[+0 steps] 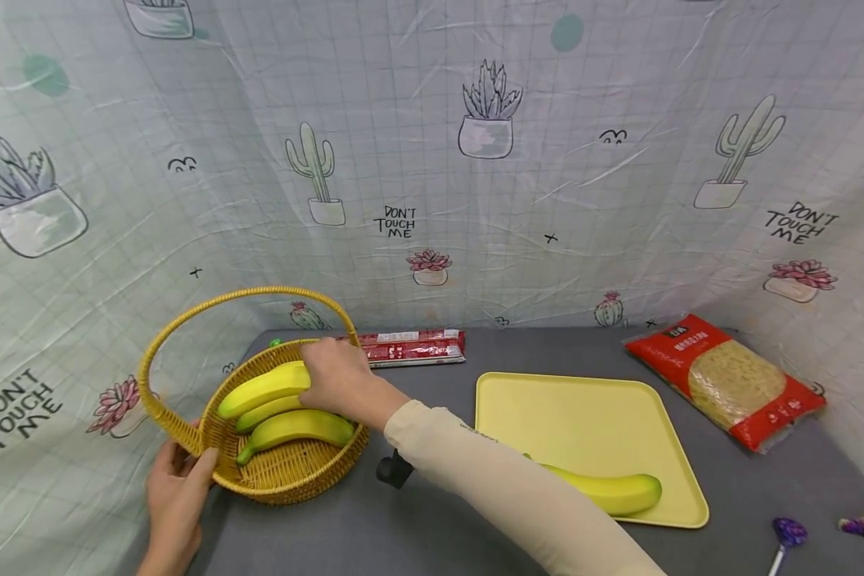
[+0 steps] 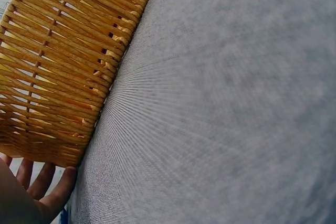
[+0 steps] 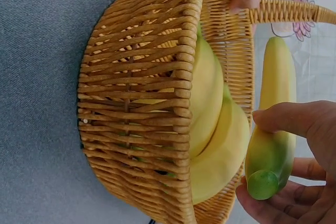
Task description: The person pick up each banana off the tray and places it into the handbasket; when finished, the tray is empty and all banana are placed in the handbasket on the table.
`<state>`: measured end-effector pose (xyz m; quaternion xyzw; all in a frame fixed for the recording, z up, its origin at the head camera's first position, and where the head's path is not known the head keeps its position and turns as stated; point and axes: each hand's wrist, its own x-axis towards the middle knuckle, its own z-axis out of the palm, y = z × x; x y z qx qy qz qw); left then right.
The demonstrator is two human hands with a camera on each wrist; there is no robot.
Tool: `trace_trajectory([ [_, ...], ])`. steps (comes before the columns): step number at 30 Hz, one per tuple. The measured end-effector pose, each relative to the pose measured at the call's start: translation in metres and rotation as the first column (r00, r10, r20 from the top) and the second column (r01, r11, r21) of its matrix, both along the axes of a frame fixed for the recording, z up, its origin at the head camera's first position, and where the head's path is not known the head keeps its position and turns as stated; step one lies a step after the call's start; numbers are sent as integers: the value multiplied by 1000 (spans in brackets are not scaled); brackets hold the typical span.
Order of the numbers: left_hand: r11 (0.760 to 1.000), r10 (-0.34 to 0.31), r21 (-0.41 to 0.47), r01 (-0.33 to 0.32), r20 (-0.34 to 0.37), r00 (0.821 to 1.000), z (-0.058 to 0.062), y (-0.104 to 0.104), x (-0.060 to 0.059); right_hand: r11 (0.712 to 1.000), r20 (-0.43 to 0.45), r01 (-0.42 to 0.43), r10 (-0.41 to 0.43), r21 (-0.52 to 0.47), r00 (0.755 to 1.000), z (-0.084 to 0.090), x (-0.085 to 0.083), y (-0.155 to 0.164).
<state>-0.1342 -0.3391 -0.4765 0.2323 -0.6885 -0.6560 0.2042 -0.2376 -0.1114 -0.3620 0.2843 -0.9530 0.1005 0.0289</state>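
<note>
A yellow wicker basket (image 1: 291,486) with a tall hoop handle stands at the left of the table. My left hand (image 1: 176,488) grips its left side by the handle's foot, thumb at the rim; in the left wrist view its fingers (image 2: 55,195) touch the wall. Above the basket's opening, my right hand (image 1: 338,376) holds a banana (image 3: 277,77) near its green-tipped end, thumb on one side and fingers on the other. Two more bananas (image 3: 220,148) lie inside the basket. Another banana (image 1: 622,494) rests on the yellow tray (image 1: 569,416), partly hidden by my right sleeve.
A red bag of pasta (image 1: 727,380) lies at the back right. Long red packages (image 1: 418,350) lie behind the basket. Two purple-wrapped sweets, one a lollipop (image 1: 790,532), are at the front right. A small black object (image 1: 394,470) sits beside the basket. A printed curtain surrounds the table.
</note>
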Motion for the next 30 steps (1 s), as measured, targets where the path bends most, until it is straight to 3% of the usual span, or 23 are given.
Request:
trace_trajectory([
  [19,1000,9,0,-9,-6,1000,0,0,1,991,31,110,-112,77,993,-14,-6,-33],
  [24,1000,3,11,-3,-7,1000,2,1,1,982,39,114,-121,149,992,-16,-2,-41],
  [30,1000,-6,30,6,-10,1000,2,1,1,976,-15,99,-98,195,995,-20,4,-44],
])
